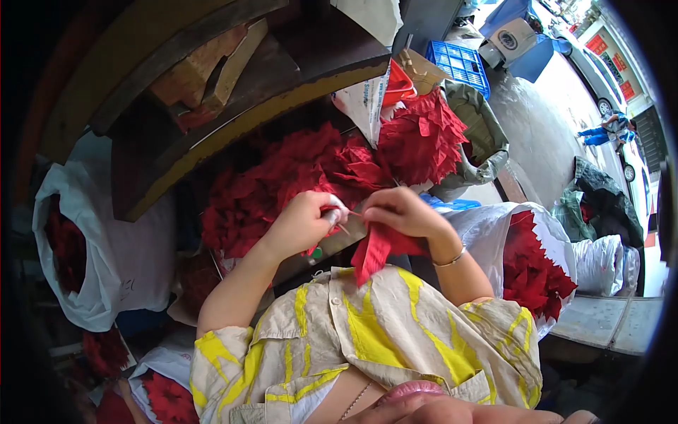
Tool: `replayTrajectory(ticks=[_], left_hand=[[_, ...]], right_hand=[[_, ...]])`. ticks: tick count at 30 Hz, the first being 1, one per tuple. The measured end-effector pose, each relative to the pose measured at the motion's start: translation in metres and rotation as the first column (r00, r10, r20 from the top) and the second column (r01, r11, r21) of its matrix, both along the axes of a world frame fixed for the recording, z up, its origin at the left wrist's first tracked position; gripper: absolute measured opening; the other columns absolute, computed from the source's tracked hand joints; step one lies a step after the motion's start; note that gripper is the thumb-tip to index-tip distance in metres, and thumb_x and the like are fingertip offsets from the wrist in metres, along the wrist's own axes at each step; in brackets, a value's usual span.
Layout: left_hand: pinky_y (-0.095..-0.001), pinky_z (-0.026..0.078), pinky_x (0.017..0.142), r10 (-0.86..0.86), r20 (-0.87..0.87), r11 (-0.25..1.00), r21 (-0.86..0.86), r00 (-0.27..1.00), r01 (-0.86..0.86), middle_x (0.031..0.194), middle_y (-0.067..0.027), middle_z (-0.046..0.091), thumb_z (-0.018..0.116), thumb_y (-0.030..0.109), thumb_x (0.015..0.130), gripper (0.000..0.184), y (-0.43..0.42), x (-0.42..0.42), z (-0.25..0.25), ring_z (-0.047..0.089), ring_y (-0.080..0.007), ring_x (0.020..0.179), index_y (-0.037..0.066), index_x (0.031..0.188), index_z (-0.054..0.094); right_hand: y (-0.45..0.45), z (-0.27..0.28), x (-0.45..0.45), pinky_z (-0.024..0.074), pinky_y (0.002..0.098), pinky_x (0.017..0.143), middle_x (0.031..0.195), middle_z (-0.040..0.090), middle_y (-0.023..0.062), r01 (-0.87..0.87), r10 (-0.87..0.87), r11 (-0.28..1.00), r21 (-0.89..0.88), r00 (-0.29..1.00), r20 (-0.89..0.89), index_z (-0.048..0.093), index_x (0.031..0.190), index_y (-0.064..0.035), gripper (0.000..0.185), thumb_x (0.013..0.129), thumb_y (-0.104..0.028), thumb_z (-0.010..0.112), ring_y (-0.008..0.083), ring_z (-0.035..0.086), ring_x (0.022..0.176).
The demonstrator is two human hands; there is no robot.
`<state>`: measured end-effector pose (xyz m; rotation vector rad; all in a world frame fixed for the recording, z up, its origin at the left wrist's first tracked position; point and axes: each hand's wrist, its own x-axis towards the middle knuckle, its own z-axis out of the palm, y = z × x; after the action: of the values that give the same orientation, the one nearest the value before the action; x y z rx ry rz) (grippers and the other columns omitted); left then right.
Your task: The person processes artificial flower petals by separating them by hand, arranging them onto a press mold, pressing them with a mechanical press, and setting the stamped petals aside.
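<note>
My left hand (311, 219) is closed, with white wrapping on its fingertips. A thin pointed piece (344, 229) juts from its fingers; what it belongs to is hidden. Close beside it, my right hand (402, 212) pinches red fabric (374, 253), which hangs down in a folded, pointed strip in front of my shirt. A short, narrow red bit (356, 214) spans the gap between both hands. Just beyond the hands lies a large heap of red fabric petals (275, 187), with a second stack of red petals (424, 138) to its right.
A dark machine or bench part (261, 99) overhangs the upper left. White sacks with red pieces stand at left (134, 247) and right (487, 230). A green sack (477, 120) and blue crate (459, 65) are farther back. A person in blue (611, 131) is outside near parked cars.
</note>
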<state>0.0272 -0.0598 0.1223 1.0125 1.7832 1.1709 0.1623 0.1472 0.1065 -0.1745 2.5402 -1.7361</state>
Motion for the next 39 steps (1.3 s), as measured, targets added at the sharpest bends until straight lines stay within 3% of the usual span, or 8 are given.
replayTrajectory(ticks=[6, 11, 16, 21, 26, 30, 34, 39], left_hand=[[-0.0226, 0.047, 0.063, 0.290, -0.033, 0.950, 0.133, 0.956, -0.284, 0.080, -0.0036, 0.070, 0.055, -0.002, 0.094, 0.015, -0.028, -0.021, 0.007, 0.055, -0.0052, 0.066, -0.003, 0.092, 0.070], [-0.0232, 0.048, 0.063, 0.500, -0.155, 0.864, 0.149, 0.852, -0.480, 0.085, -0.0041, 0.070, 0.058, 0.002, 0.094, 0.014, -0.069, -0.020, -0.019, 0.057, -0.0071, 0.067, -0.002, 0.101, 0.069], [-0.0240, 0.045, 0.062, 0.864, -0.260, 0.439, -0.029, 0.431, -0.898, 0.083, -0.0044, 0.069, 0.062, 0.012, 0.097, 0.017, -0.175, 0.003, -0.061, 0.054, -0.0063, 0.067, -0.002, 0.103, 0.068], [-0.0470, 0.052, 0.081, 0.530, -0.795, 0.275, -0.167, 0.294, -0.947, 0.090, -0.0189, 0.069, 0.066, 0.025, 0.092, 0.030, -0.286, 0.039, -0.126, 0.066, -0.0424, 0.089, 0.001, 0.110, 0.069], [-0.0440, 0.051, 0.087, 0.341, -0.925, 0.175, -0.111, 0.166, -0.978, 0.107, -0.0176, 0.066, 0.068, 0.027, 0.090, 0.034, -0.270, 0.041, -0.114, 0.064, -0.0366, 0.102, 0.003, 0.114, 0.068], [-0.0400, 0.053, 0.082, 0.702, -0.615, 0.597, 0.231, 0.360, -0.768, 0.104, -0.0148, 0.067, 0.071, 0.016, 0.088, 0.022, -0.193, 0.003, -0.095, 0.066, -0.0342, 0.096, 0.007, 0.107, 0.070], [-0.0422, 0.053, 0.080, 0.541, -0.662, 0.828, 0.309, 0.519, -0.468, 0.104, -0.0131, 0.064, 0.073, 0.016, 0.085, 0.031, -0.086, -0.030, -0.083, 0.065, -0.0330, 0.095, 0.009, 0.114, 0.066], [-0.0420, 0.051, 0.088, 0.323, -0.696, 0.851, -0.083, 0.642, -0.518, 0.112, -0.0125, 0.060, 0.079, 0.020, 0.079, 0.044, -0.034, -0.058, -0.101, 0.061, -0.0333, 0.106, 0.007, 0.119, 0.064]], right_hand=[[0.191, 0.061, -0.069, 0.0507, 0.0267, 0.073, 0.092, 0.074, 0.0074, 0.873, -0.690, 0.479, -0.095, 0.307, -0.656, 0.073, 0.102, -0.0021, 0.020, 0.097, -0.018, 0.062, 0.0118, 0.066, 0.081], [0.248, 0.007, -0.103, 0.0542, 0.0367, 0.077, 0.090, 0.074, 0.0144, 0.733, -0.816, 0.414, 0.540, 0.561, -0.136, 0.075, 0.099, -0.0083, 0.022, 0.088, -0.025, 0.065, 0.0270, 0.072, 0.084], [0.147, -0.108, -0.047, 0.0416, 0.0457, 0.105, 0.120, 0.065, 0.0104, 0.875, -0.554, 0.354, 0.330, 0.481, -0.680, 0.062, 0.114, -0.0099, 0.025, 0.090, -0.015, 0.066, 0.0298, 0.060, 0.114], [0.127, -0.145, -0.030, 0.0396, 0.0455, 0.106, 0.127, 0.062, 0.0109, 0.920, -0.498, 0.214, 0.328, 0.392, -0.773, 0.062, 0.116, -0.0084, 0.026, 0.092, -0.014, 0.064, 0.0315, 0.056, 0.121], [0.141, -0.095, -0.042, 0.0490, 0.0374, 0.092, 0.120, 0.066, 0.0128, 0.885, -0.595, 0.353, 0.305, 0.463, -0.656, 0.061, 0.122, -0.0056, 0.032, 0.092, -0.014, 0.066, 0.0299, 0.063, 0.106], [0.152, -0.078, -0.053, 0.0486, 0.0383, 0.094, 0.118, 0.067, 0.0160, 0.924, -0.589, 0.304, 0.232, 0.373, -0.717, 0.060, 0.126, -0.0054, 0.036, 0.097, -0.026, 0.063, 0.0318, 0.064, 0.107], [0.156, -0.068, -0.051, 0.0477, 0.0394, 0.096, 0.117, 0.067, 0.0163, 0.955, -0.597, 0.241, 0.175, 0.288, -0.749, 0.063, 0.122, -0.0041, 0.034, 0.096, -0.026, 0.063, 0.0325, 0.063, 0.109], [0.125, -0.054, -0.039, 0.0472, 0.0391, 0.097, 0.115, 0.068, 0.0146, 0.953, -0.577, 0.290, 0.090, 0.249, -0.777, 0.065, 0.118, -0.0025, 0.027, 0.095, -0.015, 0.063, 0.0300, 0.064, 0.109]])
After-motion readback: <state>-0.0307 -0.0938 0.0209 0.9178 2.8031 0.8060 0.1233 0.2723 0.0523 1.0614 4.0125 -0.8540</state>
